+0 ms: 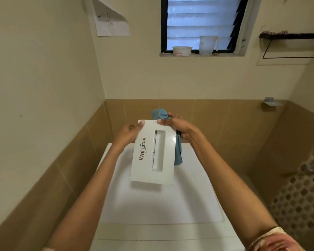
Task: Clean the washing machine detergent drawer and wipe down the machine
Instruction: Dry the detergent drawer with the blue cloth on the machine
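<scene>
The white detergent drawer point(163, 160), its front panel marked Whirlpool and facing me, is lifted above the white washing machine point(161, 205). My left hand point(129, 132) grips the drawer's upper left corner, thumb on the panel. My right hand point(179, 126) holds a blue cloth point(159, 114) against the drawer's top right edge, thumb on the panel. Part of the cloth hangs down behind the right side of the drawer. The drawer's compartments are hidden behind the panel.
Tan tiled walls close in at the left and behind the machine. A window sill above carries a white bowl point(182, 51) and a clear measuring jug point(207, 45). A paper sheet point(110, 19) hangs on the wall. A lattice wall point(301, 196) stands right.
</scene>
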